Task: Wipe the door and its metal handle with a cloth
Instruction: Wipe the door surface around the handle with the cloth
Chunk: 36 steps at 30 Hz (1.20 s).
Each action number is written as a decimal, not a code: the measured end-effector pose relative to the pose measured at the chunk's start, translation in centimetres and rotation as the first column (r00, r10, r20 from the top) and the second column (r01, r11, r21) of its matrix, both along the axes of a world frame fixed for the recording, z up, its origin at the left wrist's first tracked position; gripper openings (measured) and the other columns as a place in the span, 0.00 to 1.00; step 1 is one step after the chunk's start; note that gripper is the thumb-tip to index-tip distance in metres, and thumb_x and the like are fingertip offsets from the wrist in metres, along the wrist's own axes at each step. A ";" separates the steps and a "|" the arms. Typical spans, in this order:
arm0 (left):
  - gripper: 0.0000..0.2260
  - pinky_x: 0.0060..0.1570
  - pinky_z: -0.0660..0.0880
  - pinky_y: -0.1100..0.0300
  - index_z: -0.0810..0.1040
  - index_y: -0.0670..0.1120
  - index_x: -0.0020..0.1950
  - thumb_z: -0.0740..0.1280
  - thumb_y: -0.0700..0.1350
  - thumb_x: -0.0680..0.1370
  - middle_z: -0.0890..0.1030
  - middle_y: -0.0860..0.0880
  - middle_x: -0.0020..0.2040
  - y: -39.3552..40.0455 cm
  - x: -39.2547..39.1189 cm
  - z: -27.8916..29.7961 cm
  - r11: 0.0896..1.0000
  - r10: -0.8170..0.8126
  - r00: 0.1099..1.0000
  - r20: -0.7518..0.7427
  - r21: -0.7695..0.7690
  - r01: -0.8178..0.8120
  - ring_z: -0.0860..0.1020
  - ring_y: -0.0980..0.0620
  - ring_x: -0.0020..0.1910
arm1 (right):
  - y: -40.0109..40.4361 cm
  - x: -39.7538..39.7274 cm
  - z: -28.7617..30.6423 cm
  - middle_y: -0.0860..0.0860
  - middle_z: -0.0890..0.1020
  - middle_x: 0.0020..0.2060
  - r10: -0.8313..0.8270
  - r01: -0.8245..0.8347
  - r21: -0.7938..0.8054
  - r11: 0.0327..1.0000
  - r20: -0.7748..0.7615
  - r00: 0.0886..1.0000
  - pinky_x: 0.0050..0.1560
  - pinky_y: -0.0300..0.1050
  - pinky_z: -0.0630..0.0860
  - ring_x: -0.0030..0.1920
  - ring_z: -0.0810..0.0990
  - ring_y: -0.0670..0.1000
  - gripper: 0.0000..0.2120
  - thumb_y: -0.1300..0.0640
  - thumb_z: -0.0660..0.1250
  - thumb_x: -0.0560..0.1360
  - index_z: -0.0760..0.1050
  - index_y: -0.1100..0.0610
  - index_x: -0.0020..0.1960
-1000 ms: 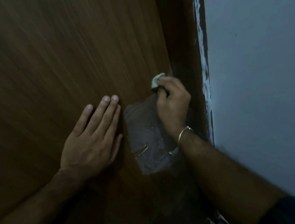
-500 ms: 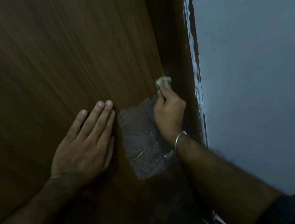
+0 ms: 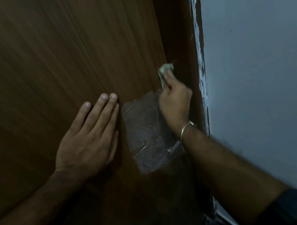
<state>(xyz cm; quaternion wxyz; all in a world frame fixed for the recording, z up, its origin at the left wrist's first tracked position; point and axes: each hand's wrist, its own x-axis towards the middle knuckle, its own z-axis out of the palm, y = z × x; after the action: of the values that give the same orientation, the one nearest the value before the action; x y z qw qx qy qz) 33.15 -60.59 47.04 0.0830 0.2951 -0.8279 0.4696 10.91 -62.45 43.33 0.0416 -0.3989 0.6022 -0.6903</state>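
The right hand (image 3: 175, 100) pinches a small pale-green cloth (image 3: 165, 71) against the brown wooden door (image 3: 63, 57) edge; the left hand (image 3: 89, 137) presses flat, fingers straight. The small wad could slip from the pinch.

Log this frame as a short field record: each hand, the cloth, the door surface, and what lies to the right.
left hand: left hand flat on the door, fingers straight
right hand: right hand grips the cloth
cloth: pale green, bunched, at the door's right edge by the frame
door surface: brown wood grain, grey taped patch between the hands
wrist: bangle on the right wrist
right side: pale wall
metal handle: not visible
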 end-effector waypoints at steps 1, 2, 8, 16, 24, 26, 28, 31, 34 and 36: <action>0.28 0.78 0.49 0.44 0.58 0.36 0.78 0.52 0.52 0.83 0.55 0.38 0.80 0.0 0.0 -0.1 1.000 -0.001 1.000 0.000 -0.007 0.001 0.53 0.42 0.80 | 0.7 0.1 -1.1 0.54 0.78 0.66 0.004 -0.004 0.037 0.999 -0.001 1.000 0.62 0.34 0.73 0.64 0.78 0.49 0.18 0.65 0.62 0.80 0.72 0.59 0.69; 0.28 0.78 0.49 0.44 0.58 0.36 0.78 0.52 0.52 0.83 0.55 0.38 0.80 0.1 0.1 -0.1 1.000 -0.002 1.000 -0.002 -0.017 0.001 0.53 0.42 0.80 | 1.1 0.2 -1.8 0.54 0.79 0.64 0.003 -0.002 0.060 0.998 -0.017 1.000 0.61 0.33 0.73 0.62 0.79 0.50 0.17 0.64 0.62 0.80 0.73 0.60 0.69; 0.28 0.78 0.48 0.45 0.57 0.36 0.79 0.52 0.51 0.83 0.54 0.39 0.81 -0.3 0.1 -0.4 0.998 -0.012 1.000 0.000 -0.054 0.012 0.51 0.43 0.80 | -0.2 0.5 0.7 0.56 0.81 0.62 -0.079 0.063 -0.083 0.995 -0.204 0.976 0.64 0.33 0.71 0.64 0.78 0.50 0.15 0.66 0.65 0.78 0.77 0.63 0.64; 0.27 0.78 0.48 0.44 0.57 0.36 0.78 0.49 0.51 0.83 0.55 0.38 0.80 -0.2 0.1 -0.4 0.999 -0.020 1.000 0.000 -0.039 0.020 0.51 0.42 0.80 | 0.0 0.3 0.7 0.54 0.79 0.57 -0.080 0.062 -0.096 0.993 -0.196 0.977 0.53 0.23 0.70 0.57 0.75 0.44 0.10 0.67 0.66 0.77 0.80 0.62 0.57; 0.29 0.77 0.45 0.45 0.55 0.37 0.79 0.52 0.48 0.81 0.52 0.38 0.81 -0.3 0.3 -0.3 0.999 0.008 0.999 0.040 -0.053 -0.006 0.50 0.41 0.80 | 2.2 4.8 -1.1 0.53 0.80 0.51 0.030 -0.043 -0.035 0.998 -0.311 0.950 0.53 0.38 0.73 0.53 0.76 0.50 0.10 0.65 0.65 0.76 0.81 0.58 0.54; 0.28 0.78 0.46 0.45 0.56 0.37 0.79 0.53 0.48 0.81 0.53 0.38 0.80 -0.3 0.5 -0.4 0.998 0.000 1.000 0.025 -0.060 0.002 0.50 0.41 0.80 | 2.7 4.6 -1.2 0.52 0.80 0.51 0.034 -0.043 -0.024 0.999 -0.293 0.956 0.55 0.40 0.73 0.55 0.75 0.51 0.10 0.65 0.66 0.75 0.82 0.58 0.53; 0.27 0.78 0.47 0.45 0.56 0.37 0.78 0.52 0.48 0.82 0.54 0.39 0.80 -0.4 0.5 -0.5 0.998 -0.016 1.000 0.005 -0.058 0.017 0.51 0.41 0.80 | 2.3 4.6 -0.4 0.52 0.80 0.52 0.030 -0.042 -0.070 0.997 -0.157 0.987 0.55 0.39 0.75 0.55 0.76 0.50 0.10 0.66 0.66 0.75 0.82 0.58 0.52; 0.26 0.78 0.49 0.46 0.56 0.36 0.79 0.55 0.46 0.83 0.54 0.39 0.80 -0.5 0.5 -0.8 0.996 -0.032 0.999 -0.014 -0.079 0.030 0.51 0.42 0.80 | 3.1 7.2 -0.1 0.52 0.80 0.51 0.144 -0.174 -0.115 0.978 -0.231 0.962 0.53 0.31 0.74 0.52 0.77 0.43 0.09 0.68 0.66 0.75 0.81 0.59 0.50; 0.27 0.78 0.50 0.46 0.56 0.36 0.78 0.58 0.46 0.83 0.55 0.38 0.80 -0.4 0.7 -0.6 0.996 -0.032 0.999 -0.018 -0.080 0.031 0.52 0.42 0.80 | 3.2 7.0 -0.4 0.52 0.81 0.50 0.147 -0.165 -0.164 0.973 -0.114 0.982 0.53 0.36 0.77 0.50 0.78 0.43 0.08 0.68 0.68 0.74 0.82 0.59 0.49; 0.27 0.78 0.48 0.46 0.56 0.36 0.78 0.58 0.47 0.83 0.55 0.38 0.80 -0.4 0.7 -0.6 0.997 -0.037 0.999 -0.011 -0.068 0.036 0.52 0.42 0.80 | 2.8 6.9 -0.1 0.51 0.81 0.50 0.122 -0.123 -0.169 0.978 -0.016 0.992 0.52 0.37 0.78 0.50 0.78 0.43 0.08 0.67 0.69 0.74 0.82 0.57 0.49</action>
<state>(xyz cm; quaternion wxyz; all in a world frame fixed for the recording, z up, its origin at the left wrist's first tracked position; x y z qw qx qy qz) 33.89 -61.00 46.49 0.1065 0.2796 -0.8162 0.4942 17.76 -59.62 43.20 0.0483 -0.4392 0.5156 -0.7341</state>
